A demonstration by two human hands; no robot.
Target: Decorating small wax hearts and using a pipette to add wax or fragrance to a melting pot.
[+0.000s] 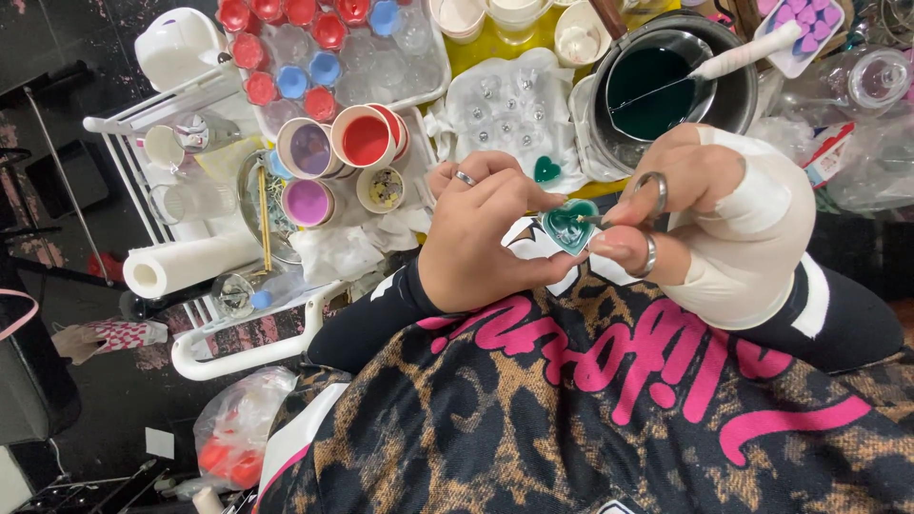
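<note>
hands trimming a small teal heart piece over a crowded craft tabletop

the left hand (476,238) pinches the teal heart piece (568,226) in its fingers, held above the lap; the right hand (695,205), wrapped in a white bandage, has its fingers closed on a thin pick (592,220) touching the piece's middle — best done with light, steady strokes and the heart kept level. beyond lie a pot of dark green liquid (657,90), a clear mould tray (505,109), paint cups (365,138) and a paper towel roll (186,265) — dark floor at the left.

dark speckled floor (114,400), white cart (205,357)
</note>
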